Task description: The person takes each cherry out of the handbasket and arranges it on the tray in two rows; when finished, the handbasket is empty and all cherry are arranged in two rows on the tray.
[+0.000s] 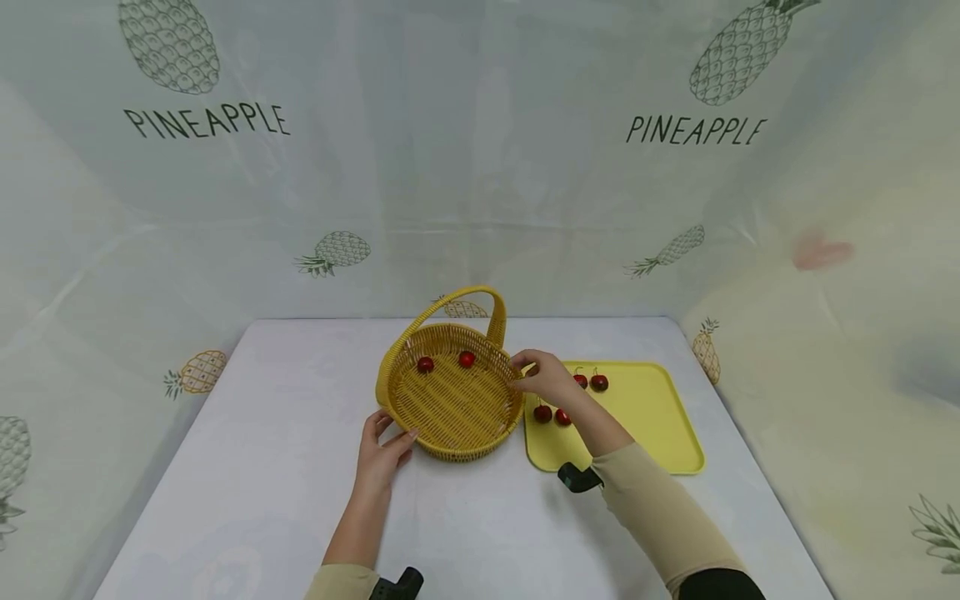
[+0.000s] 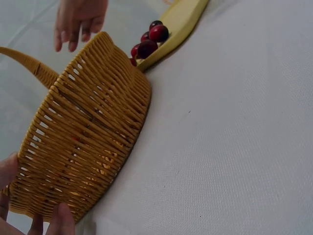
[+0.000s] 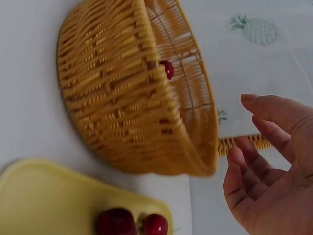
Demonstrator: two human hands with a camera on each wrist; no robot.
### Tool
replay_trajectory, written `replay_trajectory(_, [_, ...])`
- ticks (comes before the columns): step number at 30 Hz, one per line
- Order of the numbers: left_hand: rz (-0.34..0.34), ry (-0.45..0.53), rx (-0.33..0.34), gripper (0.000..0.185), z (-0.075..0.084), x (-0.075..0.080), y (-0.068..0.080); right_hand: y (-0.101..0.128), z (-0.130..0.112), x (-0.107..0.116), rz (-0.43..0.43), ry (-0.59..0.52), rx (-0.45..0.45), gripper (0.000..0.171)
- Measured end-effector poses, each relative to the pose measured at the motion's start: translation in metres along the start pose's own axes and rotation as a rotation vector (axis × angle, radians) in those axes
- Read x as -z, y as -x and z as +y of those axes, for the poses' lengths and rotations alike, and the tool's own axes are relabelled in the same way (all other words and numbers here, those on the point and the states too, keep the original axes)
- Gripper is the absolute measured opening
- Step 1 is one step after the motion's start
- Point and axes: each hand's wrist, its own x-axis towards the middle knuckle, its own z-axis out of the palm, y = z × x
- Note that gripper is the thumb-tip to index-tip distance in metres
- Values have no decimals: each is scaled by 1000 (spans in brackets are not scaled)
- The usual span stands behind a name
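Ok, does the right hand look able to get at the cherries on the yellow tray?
Likely yes: the right hand looks empty near the basket, the cherries lie close by on the yellow tray, and nothing appears to block them.

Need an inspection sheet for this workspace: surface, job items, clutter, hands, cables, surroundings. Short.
Surface: white-topped table
Basket: woven, handle up, stands left of the tray
Tray: yellow, flat on the table
Cherries in basket: two visible
Cherries on tray: at least four; right arm may hide more
Clutter: nothing seen
Left hand: holds the basket's near-left side
Right hand: by the basket's right rim, holding nothing visible
Cables: nothing seen
Surroundings: pineapple-print sheet behind the table
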Motion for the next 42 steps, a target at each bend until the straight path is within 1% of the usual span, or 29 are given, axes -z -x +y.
replay_trajectory(5, [-7,1,2,67,4,-1,3,-12,-13,-16,-43,9,17,30])
replay_trajectory(11, [4,-10,-9,67,-7,2,-5,-26,-26,-36,-114,54,61,29])
replay_trajectory(13, [12,-17,-13,67,-11,2,-7,-30,-30,-42,-131,58,69,31])
replay_trajectory(20, [38,-22,-4,66,-13,1,-8,-42,-42,-60,-171,125,108,32])
replay_trajectory(29, [40,-4,6,63,-12,0,-6,-56,-55,-78,-205,146,95,37])
replay_trajectory(35, [39,-1,-14,63,-13,1,-5,-72,-53,-91,-229,136,85,33])
replay_trajectory(36, [40,0,-16,63,-13,1,-5,-77,-49,-94,-228,137,108,33])
replay_trajectory(42, [45,5,-16,64,-15,3,-6,-82,-52,-104,-233,149,101,31])
